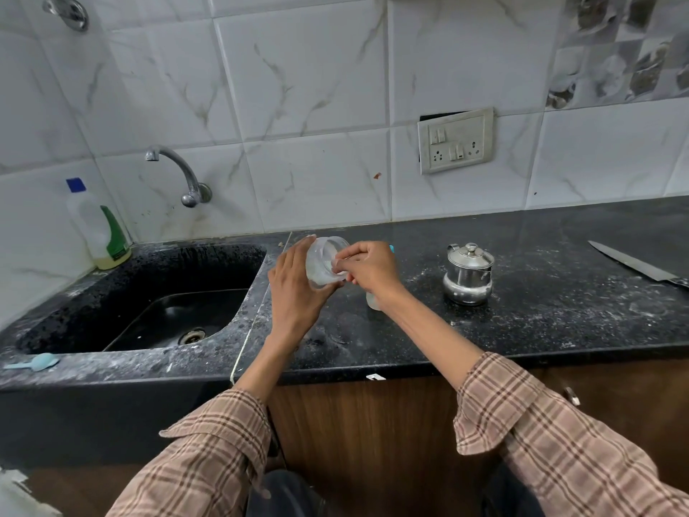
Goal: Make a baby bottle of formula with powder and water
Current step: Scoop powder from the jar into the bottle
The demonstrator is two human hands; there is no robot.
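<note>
Here, frame centre | left hand [294, 285] grips tilted clear container [325, 263] | right hand [369, 268] pinches something small at its mouth | above tabletop [522, 330]

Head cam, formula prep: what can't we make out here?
- Item pinched by right hand at clear jar: fingers hide it.
- Baby bottle: mostly behind right wrist.
- Steel pot contents: lid on.
- Knife handle: cut by right edge.
- Jar contents: translucent, left hand covers it.

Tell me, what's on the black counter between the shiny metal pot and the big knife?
Nothing stands there. In the head view, between the metal pot and the knife the counter shows only whitish powdery smudges.
</note>
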